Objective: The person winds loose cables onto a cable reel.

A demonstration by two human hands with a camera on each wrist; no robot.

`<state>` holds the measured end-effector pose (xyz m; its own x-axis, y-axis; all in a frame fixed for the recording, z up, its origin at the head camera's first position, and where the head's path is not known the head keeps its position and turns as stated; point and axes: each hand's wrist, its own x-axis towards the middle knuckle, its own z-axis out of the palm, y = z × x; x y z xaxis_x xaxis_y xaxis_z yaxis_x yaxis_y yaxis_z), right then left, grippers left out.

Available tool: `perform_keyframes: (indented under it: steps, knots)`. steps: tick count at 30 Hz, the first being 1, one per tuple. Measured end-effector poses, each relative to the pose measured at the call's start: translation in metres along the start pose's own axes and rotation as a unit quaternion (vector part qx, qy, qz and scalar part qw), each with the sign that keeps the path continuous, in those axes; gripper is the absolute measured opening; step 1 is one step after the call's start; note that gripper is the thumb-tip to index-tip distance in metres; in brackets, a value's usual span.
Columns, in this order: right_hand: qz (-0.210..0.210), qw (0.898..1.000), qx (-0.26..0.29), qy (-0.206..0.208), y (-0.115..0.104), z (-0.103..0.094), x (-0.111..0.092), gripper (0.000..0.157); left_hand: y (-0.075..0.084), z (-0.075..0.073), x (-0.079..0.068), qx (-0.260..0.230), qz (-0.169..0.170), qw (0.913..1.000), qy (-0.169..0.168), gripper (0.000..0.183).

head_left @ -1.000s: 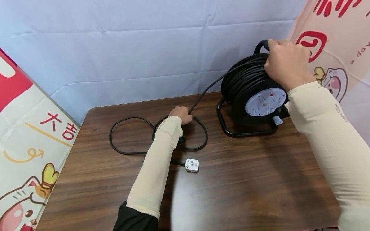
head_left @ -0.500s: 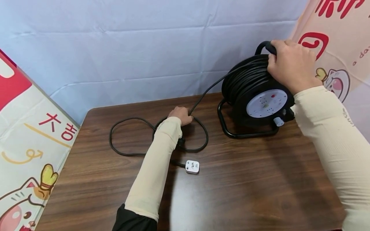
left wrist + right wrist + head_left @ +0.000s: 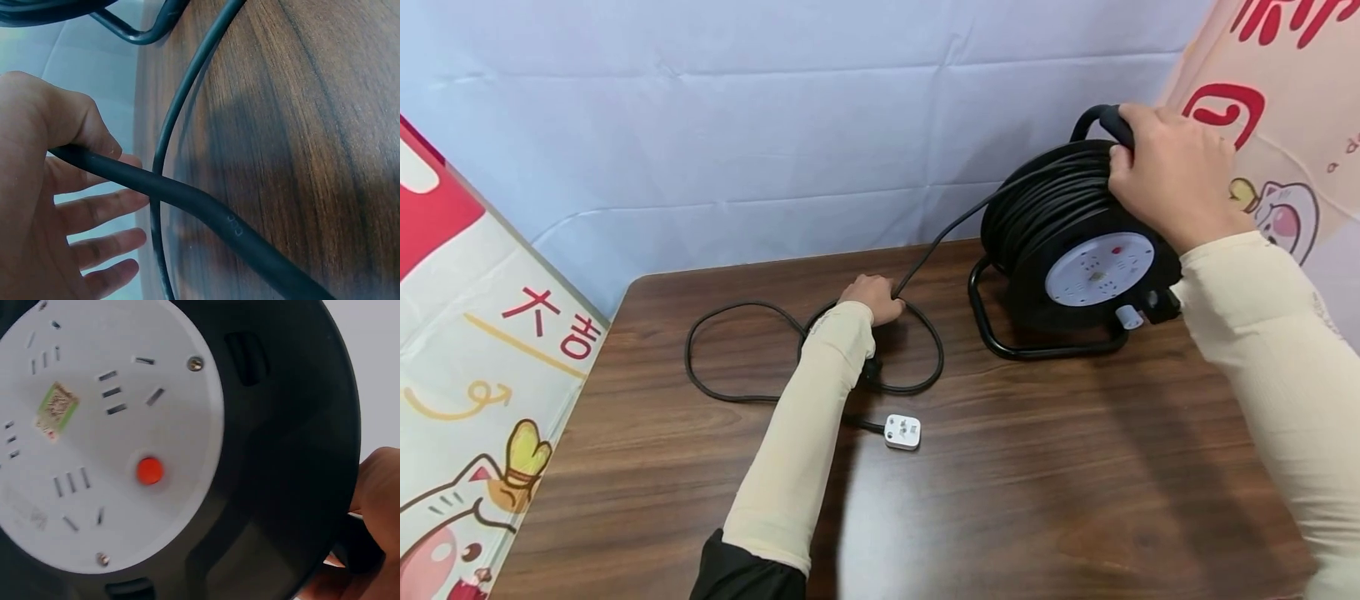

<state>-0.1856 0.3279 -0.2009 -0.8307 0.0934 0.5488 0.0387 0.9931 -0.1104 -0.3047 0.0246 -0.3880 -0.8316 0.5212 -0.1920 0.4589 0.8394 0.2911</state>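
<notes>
A black cable reel (image 3: 1037, 233) stands on its tube frame at the back right. My right hand (image 3: 1180, 179) grips the reel's handle (image 3: 1116, 127) from above. In the right wrist view, that hand shows at the right edge, behind the black rim, and the white socket panel (image 3: 125, 506) fills the left side. Toward the middle of the table, my left hand (image 3: 872, 298) pinches the black cable (image 3: 951, 227) leading off the reel. The left wrist view shows the cable (image 3: 162, 187) between thumb and index finger, the other fingers spread. A white plug (image 3: 902, 432) lies in front, at the cable's end.
Loose loops of cable (image 3: 730, 308) lie on the brown wooden table (image 3: 1015, 492), left and right of my left hand. A pale cloth wall (image 3: 812, 142) rises right behind the table's back edge. Printed banners stand at the left (image 3: 490, 350) and right (image 3: 1285, 108).
My right hand has shifted to the right with the handle, and the reel has turned slightly that way. The left hand keeps its pinch on the cable and has hardly moved.
</notes>
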Motion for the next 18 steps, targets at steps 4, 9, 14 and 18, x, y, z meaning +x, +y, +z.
perform_keyframes:
  steps: [4,9,14,18]
  knots:
    - [0.0,1.0,0.009,0.005,0.005,-0.001,-0.007,0.048,0.003,-0.001,-0.002,-0.004,0.006,1.0,0.003,0.04]
    - [-0.011,1.0,0.017,0.013,0.011,0.0,-0.015,0.05,0.007,0.0,-0.002,0.003,0.013,0.9999,0.007,0.032]
    - [-0.014,1.0,0.015,0.019,0.015,0.001,-0.019,0.051,0.01,0.001,0.002,-0.03,0.013,0.9995,0.005,0.041]
    - [-0.011,1.0,0.014,0.017,0.019,0.001,-0.022,0.052,0.013,0.001,0.005,-0.062,0.007,0.998,0.003,0.043]
